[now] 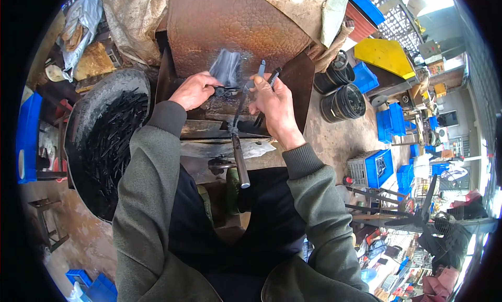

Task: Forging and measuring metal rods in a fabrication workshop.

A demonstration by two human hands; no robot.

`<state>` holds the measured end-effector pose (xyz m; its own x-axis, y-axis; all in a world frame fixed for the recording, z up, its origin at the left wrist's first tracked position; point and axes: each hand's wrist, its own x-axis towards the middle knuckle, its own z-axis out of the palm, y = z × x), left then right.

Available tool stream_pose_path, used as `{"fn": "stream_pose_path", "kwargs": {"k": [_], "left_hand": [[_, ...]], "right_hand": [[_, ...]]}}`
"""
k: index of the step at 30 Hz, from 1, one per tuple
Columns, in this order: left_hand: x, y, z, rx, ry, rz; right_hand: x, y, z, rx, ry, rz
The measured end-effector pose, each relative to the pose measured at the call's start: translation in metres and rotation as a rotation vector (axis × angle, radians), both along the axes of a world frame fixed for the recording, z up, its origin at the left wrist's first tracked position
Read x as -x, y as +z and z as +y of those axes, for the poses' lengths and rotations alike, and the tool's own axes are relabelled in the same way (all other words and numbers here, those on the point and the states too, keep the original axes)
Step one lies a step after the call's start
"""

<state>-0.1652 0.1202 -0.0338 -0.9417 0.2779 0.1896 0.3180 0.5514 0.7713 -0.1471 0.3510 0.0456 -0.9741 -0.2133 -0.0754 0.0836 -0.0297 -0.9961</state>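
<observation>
My left hand [194,92] is closed, its fingertips pinching a small dark metal piece [228,88] at the near end of a blurred grey-white streak [227,66], perhaps a spinning wheel or spray. Opposite it, my right hand [274,101] is closed round several slim dark metal strips [262,68], whose ends stick out past the fingers. A metal rod [239,158] rises toward me from the work spot, between my hands and my knees. To the left of my left arm stands a large black basin [78,140] heaped with similar dark strips [112,140].
A rusty brown sheet [230,20] covers the far side, with sacking [138,25] beside it. Black buckets [342,104], blue crates [377,169] and a yellow panel [384,56] stand right. A fan [418,216] is at lower right. A small stool [47,223] stands left.
</observation>
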Motion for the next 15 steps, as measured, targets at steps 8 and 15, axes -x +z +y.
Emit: {"fn": "stream_pose_path", "kwargs": {"k": [8,15], "left_hand": [[-0.010,0.025,0.015,0.317,0.088,0.120],[-0.014,0.032,0.009,0.165,0.219,0.029]], "right_hand": [[0.007,0.005,0.010,0.201,-0.064,-0.128],[-0.003,0.023,0.017,0.410,-0.051,-0.345]]}}
